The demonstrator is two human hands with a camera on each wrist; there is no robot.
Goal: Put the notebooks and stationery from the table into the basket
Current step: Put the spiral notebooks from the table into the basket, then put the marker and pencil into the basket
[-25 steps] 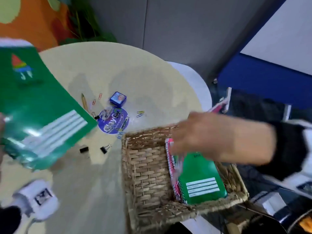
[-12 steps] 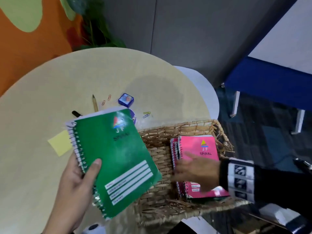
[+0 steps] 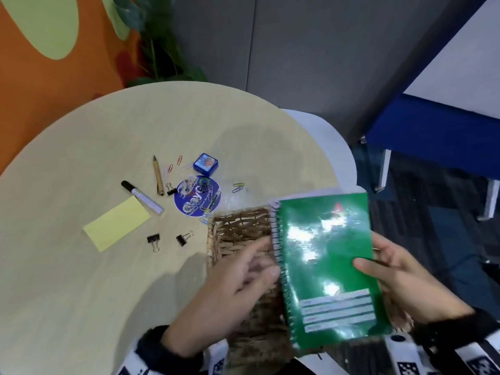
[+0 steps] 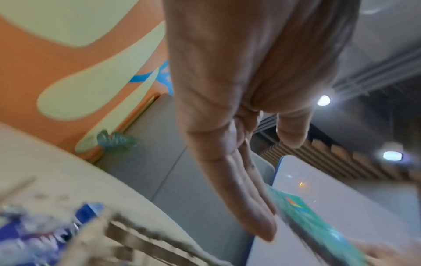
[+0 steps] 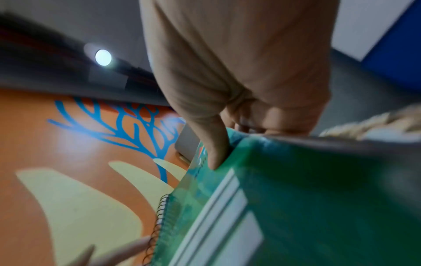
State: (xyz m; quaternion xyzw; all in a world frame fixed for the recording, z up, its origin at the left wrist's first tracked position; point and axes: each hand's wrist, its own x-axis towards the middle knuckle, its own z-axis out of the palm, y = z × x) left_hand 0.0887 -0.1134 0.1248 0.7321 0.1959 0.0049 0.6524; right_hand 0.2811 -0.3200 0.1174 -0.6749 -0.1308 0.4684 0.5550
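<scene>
A green spiral notebook point(image 3: 324, 253) hangs tilted over the wicker basket point(image 3: 238, 231) at the table's near right edge. My right hand point(image 3: 378, 269) grips its right edge, thumb on the cover point(image 5: 216, 153). My left hand point(image 3: 257, 269) is beside the spiral binding with straight fingers point(image 4: 250, 198) and holds nothing. The notebook hides the basket's right part. On the table lie a yellow sticky pad point(image 3: 117, 223), a marker point(image 3: 142, 196), a pencil point(image 3: 158, 175), two black binder clips point(image 3: 153, 238), a small blue box point(image 3: 206, 164) and loose paper clips point(image 3: 238, 187).
A round blue printed disc point(image 3: 197, 195) lies just beyond the basket's far left corner. The round table point(image 3: 81, 293) ends close behind the basket. A plant point(image 3: 162, 50) and an orange wall stand at the back; a blue bench point(image 3: 433, 136) stands to the right.
The green notebook passed from my left hand to my right hand and moved right, over the basket. My left hand let go. The pink notebooks in the basket are now hidden.
</scene>
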